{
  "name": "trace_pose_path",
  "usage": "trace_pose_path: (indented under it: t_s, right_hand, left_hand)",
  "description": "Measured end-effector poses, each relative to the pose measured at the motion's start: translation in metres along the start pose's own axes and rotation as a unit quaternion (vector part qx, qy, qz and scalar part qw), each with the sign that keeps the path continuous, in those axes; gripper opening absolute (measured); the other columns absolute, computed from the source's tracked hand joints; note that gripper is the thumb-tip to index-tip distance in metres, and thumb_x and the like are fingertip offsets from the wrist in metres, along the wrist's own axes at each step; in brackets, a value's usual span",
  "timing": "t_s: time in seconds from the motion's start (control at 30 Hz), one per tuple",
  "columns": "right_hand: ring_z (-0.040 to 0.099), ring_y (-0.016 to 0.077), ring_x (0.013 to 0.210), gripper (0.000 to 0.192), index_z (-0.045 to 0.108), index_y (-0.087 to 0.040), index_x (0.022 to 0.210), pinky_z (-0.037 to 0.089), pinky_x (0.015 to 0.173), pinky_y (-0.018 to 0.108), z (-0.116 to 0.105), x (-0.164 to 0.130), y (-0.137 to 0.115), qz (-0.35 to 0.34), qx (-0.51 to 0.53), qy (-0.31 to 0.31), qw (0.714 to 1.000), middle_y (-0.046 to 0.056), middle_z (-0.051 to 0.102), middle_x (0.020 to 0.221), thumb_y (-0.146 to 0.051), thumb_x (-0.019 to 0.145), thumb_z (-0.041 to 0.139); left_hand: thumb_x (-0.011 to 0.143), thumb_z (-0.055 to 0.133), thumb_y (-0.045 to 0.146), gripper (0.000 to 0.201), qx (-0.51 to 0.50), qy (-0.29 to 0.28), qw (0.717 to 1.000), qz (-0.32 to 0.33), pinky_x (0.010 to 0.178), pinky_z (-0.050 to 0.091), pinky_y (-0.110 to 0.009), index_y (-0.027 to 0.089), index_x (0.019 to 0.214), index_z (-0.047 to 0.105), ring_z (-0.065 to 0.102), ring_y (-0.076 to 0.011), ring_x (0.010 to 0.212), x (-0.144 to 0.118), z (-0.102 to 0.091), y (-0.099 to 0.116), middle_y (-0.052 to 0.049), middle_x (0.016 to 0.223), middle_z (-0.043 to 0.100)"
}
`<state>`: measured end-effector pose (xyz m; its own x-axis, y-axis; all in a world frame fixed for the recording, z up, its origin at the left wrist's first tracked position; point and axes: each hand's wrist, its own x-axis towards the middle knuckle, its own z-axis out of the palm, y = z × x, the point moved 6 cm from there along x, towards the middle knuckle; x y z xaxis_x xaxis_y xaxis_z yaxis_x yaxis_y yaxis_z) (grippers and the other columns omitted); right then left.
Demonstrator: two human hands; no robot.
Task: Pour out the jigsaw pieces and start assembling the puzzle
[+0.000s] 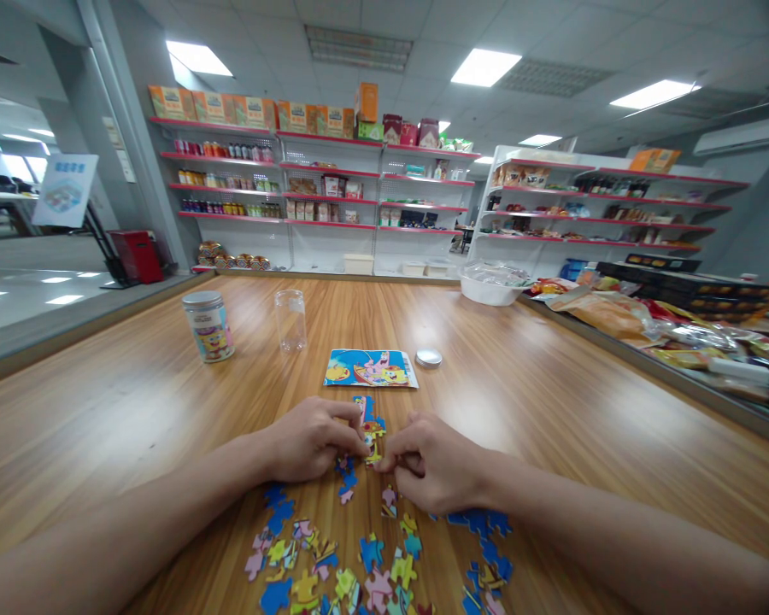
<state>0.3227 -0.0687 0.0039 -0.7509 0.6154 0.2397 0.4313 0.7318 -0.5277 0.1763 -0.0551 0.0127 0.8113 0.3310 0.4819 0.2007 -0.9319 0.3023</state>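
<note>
Mid-assembly: left hand [311,442] & right hand [431,461] pinch-fit pieces onto joined puzzle strip [370,427], just below picture card [371,368]. Next probably needs 1 matching loose piece [372,551].

We see a shop-like room under a grey tiled ceiling with bright light panels [485,67] across the top of the frame. White shelves [308,184] with red edges, stocked with boxes and bottles, line the far wall at centre; another rack [599,209] stands at right. A red cabinet [136,255] sits at left, and wood-grain flooring [551,376] spreads below.
</note>
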Motion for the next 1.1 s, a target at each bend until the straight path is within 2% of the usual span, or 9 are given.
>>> trace_pose_path:
  t_s: [0.1,0.2,0.3,0.4,0.5,0.6,0.77,0.93,1.1]
  right_hand:
    - [0.039,0.005,0.042,0.014,0.074,-0.013,0.081,0.028,0.041,0.017,-0.003,0.001,-0.001,0.024,0.043,-0.037,0.998,-0.006,0.051,0.05,-0.014,0.069,0.066]
    - [0.041,0.0047,0.044,0.015,0.075,-0.013,0.084,0.029,0.043,0.017,-0.006,0.002,-0.002,0.044,0.054,-0.052,0.996,-0.006,0.05,0.052,-0.024,0.073,0.073]
    - [0.039,0.0052,0.045,0.017,0.075,-0.013,0.082,0.028,0.043,0.018,-0.005,0.003,0.0,0.062,0.059,-0.065,0.994,-0.005,0.05,0.053,-0.029,0.078,0.072]
    - [0.04,0.006,0.047,0.014,0.075,-0.013,0.085,0.029,0.044,0.018,-0.003,0.001,0.003,0.066,0.052,-0.079,0.993,-0.003,0.055,0.057,-0.018,0.081,0.063]
    - [0.042,0.0062,0.048,0.024,0.075,-0.013,0.094,0.031,0.045,0.017,-0.003,0.0,0.004,0.054,0.045,-0.088,0.994,-0.003,0.055,0.058,-0.008,0.074,0.06]
    - [0.045,0.0069,0.049,0.023,0.075,-0.013,0.094,0.032,0.046,0.018,-0.005,0.0,0.004,0.058,0.041,-0.09,0.993,-0.002,0.058,0.059,-0.01,0.075,0.063]
    - [0.055,0.0095,0.06,0.032,0.076,-0.014,0.097,0.04,0.056,0.019,-0.007,0.002,0.002,0.043,0.04,-0.098,0.993,0.004,0.072,0.08,-0.003,0.075,0.055]
    - [0.052,0.0098,0.057,0.032,0.076,-0.013,0.1,0.038,0.053,0.02,-0.004,0.001,0.006,0.063,0.041,-0.113,0.991,0.004,0.071,0.077,-0.006,0.074,0.059]
    - [0.056,0.0118,0.068,0.035,0.076,-0.015,0.1,0.042,0.065,0.023,-0.008,0.003,0.01,0.054,0.059,-0.114,0.99,0.004,0.071,0.082,-0.006,0.079,0.05]
  left_hand:
    - [0.079,0.046,-0.002,0.041,-0.002,0.005,1.0,0.004,0.068,0.051,-0.022,0.019,0.095,0.077,0.066,-0.0141,0.076,0.0,0.0,0.001,-0.006,0.087,0.067]
    - [0.079,0.046,-0.002,0.04,-0.003,0.004,1.0,0.005,0.068,0.051,-0.022,0.019,0.095,0.077,0.066,-0.0143,0.077,0.0,0.0,0.001,-0.006,0.087,0.067]
    - [0.08,0.046,-0.001,0.04,-0.005,0.009,1.0,0.006,0.068,0.05,-0.022,0.018,0.094,0.077,0.065,-0.0141,0.076,-0.001,0.0,0.0,-0.006,0.086,0.067]
    - [0.08,0.046,-0.001,0.039,-0.008,0.009,1.0,0.004,0.068,0.05,-0.022,0.018,0.095,0.078,0.065,-0.0139,0.075,0.0,0.0,0.0,-0.006,0.086,0.067]
    - [0.081,0.047,-0.001,0.039,-0.015,0.011,1.0,0.005,0.067,0.05,-0.021,0.018,0.095,0.077,0.065,-0.0139,0.075,0.0,0.0,0.0,-0.006,0.085,0.066]
    - [0.08,0.047,-0.002,0.04,-0.016,0.01,1.0,0.005,0.067,0.049,-0.022,0.017,0.096,0.078,0.065,-0.0141,0.075,0.0,0.0,0.0,-0.007,0.085,0.066]
    - [0.08,0.046,-0.002,0.041,-0.011,0.007,1.0,0.002,0.068,0.05,-0.022,0.018,0.096,0.078,0.065,-0.0147,0.076,0.0,0.0,-0.001,-0.007,0.086,0.066]
    - [0.078,0.047,-0.003,0.042,-0.012,0.007,1.0,0.001,0.067,0.049,-0.022,0.018,0.096,0.078,0.065,-0.0147,0.076,-0.001,0.001,0.0,-0.007,0.086,0.066]
    - [0.08,0.047,-0.002,0.04,-0.008,0.0,1.0,-0.003,0.068,0.05,-0.023,0.018,0.096,0.077,0.065,-0.0149,0.076,0.0,0.001,0.0,-0.007,0.086,0.066]
